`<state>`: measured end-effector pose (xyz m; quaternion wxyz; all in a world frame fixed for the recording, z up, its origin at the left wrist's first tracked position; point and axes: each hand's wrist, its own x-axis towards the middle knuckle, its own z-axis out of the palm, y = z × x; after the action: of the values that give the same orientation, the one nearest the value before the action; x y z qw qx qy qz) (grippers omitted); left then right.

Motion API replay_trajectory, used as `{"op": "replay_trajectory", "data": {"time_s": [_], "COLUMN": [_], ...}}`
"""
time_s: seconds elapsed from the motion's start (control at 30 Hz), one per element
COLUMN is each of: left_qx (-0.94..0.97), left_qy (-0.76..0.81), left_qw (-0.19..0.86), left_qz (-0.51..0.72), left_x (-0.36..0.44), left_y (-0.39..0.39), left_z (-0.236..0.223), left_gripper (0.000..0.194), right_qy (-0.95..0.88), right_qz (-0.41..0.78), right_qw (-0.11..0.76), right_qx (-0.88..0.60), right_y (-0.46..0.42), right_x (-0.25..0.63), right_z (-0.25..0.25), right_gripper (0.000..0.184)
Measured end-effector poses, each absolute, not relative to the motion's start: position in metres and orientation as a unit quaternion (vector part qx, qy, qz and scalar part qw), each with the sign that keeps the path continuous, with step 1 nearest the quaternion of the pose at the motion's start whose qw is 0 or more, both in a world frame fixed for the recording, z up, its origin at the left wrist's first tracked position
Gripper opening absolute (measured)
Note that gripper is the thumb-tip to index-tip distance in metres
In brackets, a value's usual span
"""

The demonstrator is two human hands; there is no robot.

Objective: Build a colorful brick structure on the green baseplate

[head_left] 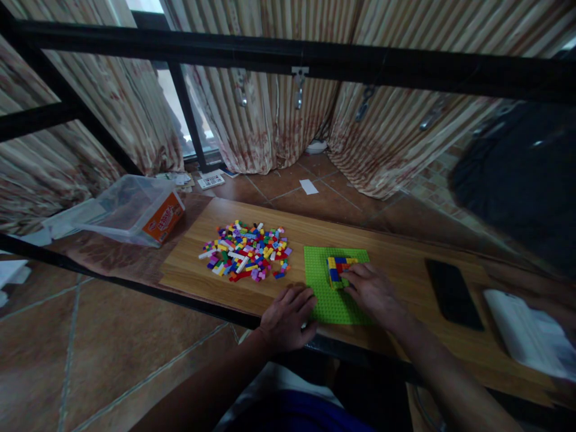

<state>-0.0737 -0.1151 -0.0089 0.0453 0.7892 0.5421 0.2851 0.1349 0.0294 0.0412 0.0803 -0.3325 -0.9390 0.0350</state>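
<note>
A green baseplate [321, 297] lies on the wooden table [396, 252] in front of me. On its upper part stands a small build of yellow, blue and red bricks [337, 267]. My right hand [371, 291] rests on the plate with its fingertips against the right side of that build; what they hold, if anything, is hidden. My left hand [288, 315] lies palm down at the plate's lower left corner, fingers loosely curled on its edge. A pile of loose coloured bricks [246, 251] lies left of the plate.
A clear plastic box with an orange label [137, 210] lies on its side at the table's left end. A black phone [452, 293] and a white booklet [526, 333] lie to the right. A black frame bar [288, 57] crosses overhead. Curtains hang behind.
</note>
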Motion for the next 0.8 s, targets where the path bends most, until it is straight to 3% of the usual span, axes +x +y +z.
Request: {"op": "replay_trajectory", "data": {"time_s": [0.23,0.8], "left_qx": [0.787,0.790], "left_qy": [0.543,0.542], "left_qw": [0.045,0.050], "left_qz": [0.290,0.282], "left_x": [-0.073,-0.074], "left_y": [-0.116,-0.115], "left_z": [-0.008,-0.011], "left_gripper": [0.043,0.044], "right_qy": [-0.938,-0.909], "right_qz": [0.020,0.139], "right_qw": [0.075,0.143], "right_qx": [-0.337,-0.366], "right_y": [0.030,0.027], "right_x": [0.137,0.148], "right_z": [0.037,0.035], "right_gripper": [0.022,0.015]}}
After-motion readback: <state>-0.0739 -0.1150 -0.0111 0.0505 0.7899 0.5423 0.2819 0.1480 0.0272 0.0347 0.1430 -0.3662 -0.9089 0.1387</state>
